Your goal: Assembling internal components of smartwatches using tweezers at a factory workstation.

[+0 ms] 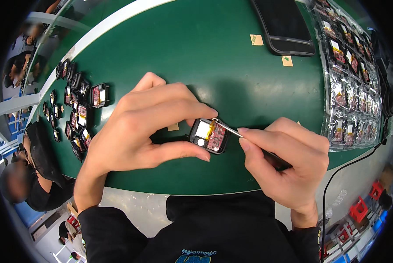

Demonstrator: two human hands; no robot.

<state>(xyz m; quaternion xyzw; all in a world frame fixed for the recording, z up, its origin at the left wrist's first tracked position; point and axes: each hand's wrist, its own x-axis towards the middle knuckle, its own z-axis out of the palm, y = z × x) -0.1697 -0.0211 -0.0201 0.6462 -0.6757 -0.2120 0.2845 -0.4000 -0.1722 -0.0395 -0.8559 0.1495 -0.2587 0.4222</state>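
Head view: our left hand (143, 127) pinches the small open device (209, 136) between thumb and fingers above the green mat (214, 57). Our right hand (288, 162) grips tweezers (231, 130), tip touching its red board. More devices (80, 114) lie left; a bagged tray (352, 79) sits right.

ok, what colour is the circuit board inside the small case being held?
Red or pink circuit board beside a white block, seen in the head view.

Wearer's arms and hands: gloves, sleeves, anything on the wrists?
Both hands are bare: no gloves, rings or wrist straps visible. The left hand and right hand come out of long black sleeves that end at the wrists. The sleeves belong to a black top with teal lettering on the chest.
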